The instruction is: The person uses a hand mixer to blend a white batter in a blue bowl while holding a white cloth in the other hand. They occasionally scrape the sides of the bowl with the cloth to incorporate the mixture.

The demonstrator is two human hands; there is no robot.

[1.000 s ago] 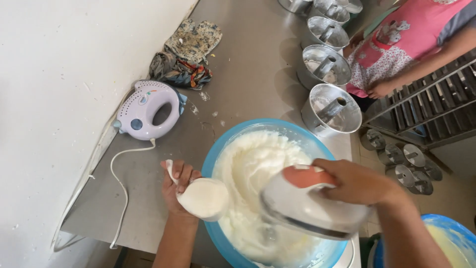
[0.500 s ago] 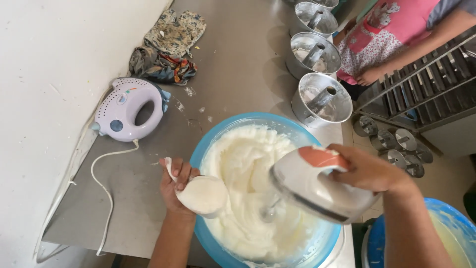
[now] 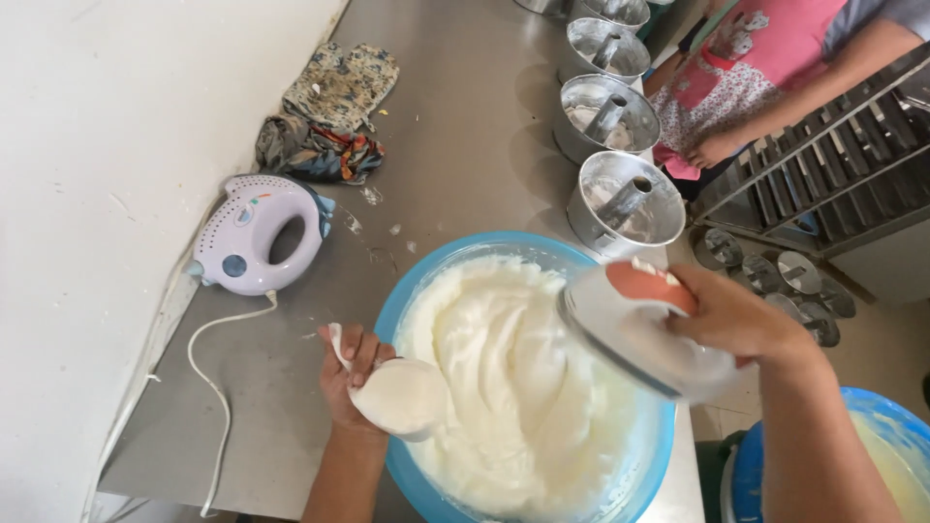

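Both hands busy: mixer (image 3: 644,334) angled down-left into bowl (image 3: 418,291).

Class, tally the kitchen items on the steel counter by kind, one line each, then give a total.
Hand mixers: 2, one in the right hand, one lilac lying idle
Blue mixing bowl: 1
Tube cake tins: 3 whole in view
White cup in the left hand: 1
Cloth heap: 1
Total: 8

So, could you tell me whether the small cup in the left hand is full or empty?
Full: the cup in the left hand shows white contents up to its rim, held at the blue bowl's edge.
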